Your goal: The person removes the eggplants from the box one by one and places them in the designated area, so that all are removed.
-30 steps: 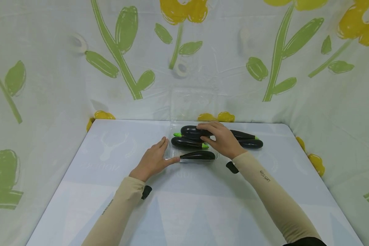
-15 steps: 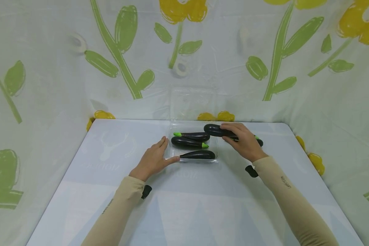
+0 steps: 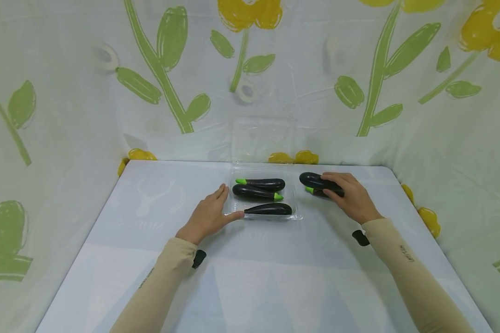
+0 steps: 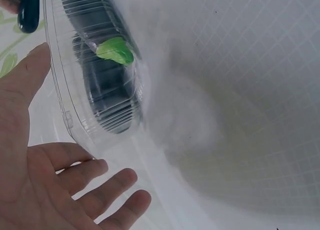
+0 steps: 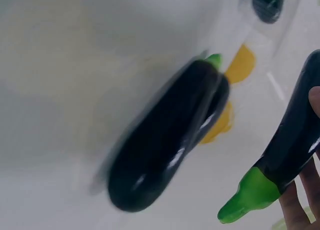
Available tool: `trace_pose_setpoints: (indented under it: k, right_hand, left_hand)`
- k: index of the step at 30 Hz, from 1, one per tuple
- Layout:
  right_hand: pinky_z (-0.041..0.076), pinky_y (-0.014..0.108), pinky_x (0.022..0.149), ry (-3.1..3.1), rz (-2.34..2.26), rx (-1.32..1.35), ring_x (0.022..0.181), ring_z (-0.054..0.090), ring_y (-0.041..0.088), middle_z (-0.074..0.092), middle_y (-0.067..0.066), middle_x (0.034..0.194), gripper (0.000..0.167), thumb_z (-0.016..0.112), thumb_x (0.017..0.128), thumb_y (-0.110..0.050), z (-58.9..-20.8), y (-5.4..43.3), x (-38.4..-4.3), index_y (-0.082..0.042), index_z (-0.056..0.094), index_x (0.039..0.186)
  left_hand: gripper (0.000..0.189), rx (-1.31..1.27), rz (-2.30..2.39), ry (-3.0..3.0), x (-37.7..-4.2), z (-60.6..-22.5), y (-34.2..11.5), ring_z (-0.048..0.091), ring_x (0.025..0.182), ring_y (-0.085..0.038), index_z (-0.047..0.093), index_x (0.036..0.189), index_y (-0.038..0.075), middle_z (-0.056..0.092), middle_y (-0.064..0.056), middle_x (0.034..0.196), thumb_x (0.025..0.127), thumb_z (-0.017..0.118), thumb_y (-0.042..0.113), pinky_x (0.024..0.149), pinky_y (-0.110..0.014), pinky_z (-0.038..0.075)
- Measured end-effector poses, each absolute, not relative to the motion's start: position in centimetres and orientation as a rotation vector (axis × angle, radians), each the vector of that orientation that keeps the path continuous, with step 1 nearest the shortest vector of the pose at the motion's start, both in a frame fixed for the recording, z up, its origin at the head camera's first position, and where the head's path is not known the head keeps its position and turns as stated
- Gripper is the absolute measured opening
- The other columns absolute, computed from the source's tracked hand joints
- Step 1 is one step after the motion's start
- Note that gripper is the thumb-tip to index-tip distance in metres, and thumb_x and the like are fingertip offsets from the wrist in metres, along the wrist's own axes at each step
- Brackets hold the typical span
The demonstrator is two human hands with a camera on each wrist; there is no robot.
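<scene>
My right hand [image 3: 350, 196] grips a dark eggplant [image 3: 310, 178] just right of the clear plastic box. The right wrist view shows that held eggplant [image 5: 292, 132] with its green stem end pointing down. Beneath it, other eggplants [image 5: 150, 145] lie side by side on the table, mostly covered by my hand in the head view. My left hand [image 3: 206, 216] rests against the box's left side, fingers extended and thumb at the front corner. In the left wrist view its fingers are spread beside the ribbed box wall [image 4: 62, 102]. Three eggplants lie in the box [image 3: 295, 201].
The box's transparent lid [image 3: 262, 138] stands up against the flowered curtain [image 3: 300, 92] behind the table. The table's back edge [image 3: 183, 161] runs close behind the box. Pale patterned cloth covers the table [image 3: 250, 277].
My right hand has lifted one eggplant out of the box and carried it right, over the eggplants on the table. My left hand has stayed at the box.
</scene>
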State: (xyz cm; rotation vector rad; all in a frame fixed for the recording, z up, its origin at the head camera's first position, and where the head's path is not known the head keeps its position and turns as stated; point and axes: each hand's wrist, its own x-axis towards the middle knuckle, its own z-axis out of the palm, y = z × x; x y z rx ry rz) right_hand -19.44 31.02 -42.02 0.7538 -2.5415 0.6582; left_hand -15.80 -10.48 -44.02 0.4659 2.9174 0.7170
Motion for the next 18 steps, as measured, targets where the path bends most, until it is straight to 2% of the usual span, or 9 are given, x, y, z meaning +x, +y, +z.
trace_pose_setpoints:
  k: [8,18]
  right_hand:
    - [0.047,0.052,0.101,-2.662,0.592,0.689,0.122,0.056,0.029,0.065,0.005,0.132,0.049,0.082,0.085,-0.006,-43.7,33.0,-18.8,-0.017,0.067,0.131]
    - [0.048,0.057,0.101,-2.766,0.45,0.723,0.119,0.059,0.035,0.066,0.013,0.128,0.049,0.084,0.083,-0.005,-44.9,34.2,-18.5,-0.014,0.07,0.128]
  left_hand:
    - [0.102,0.445,0.709,2.917,-15.8,-44.0,-10.4,0.03,0.148,-0.041,0.027,0.156,-0.006,0.022,-0.021,0.165,0.091,0.064,0.063,0.117,-0.055,0.031]
    - [0.103,0.442,0.704,2.918,-15.8,-44.0,-10.4,0.029,0.148,-0.039,0.026,0.157,-0.004,0.021,-0.019,0.165,0.091,0.064,0.064,0.118,-0.053,0.03]
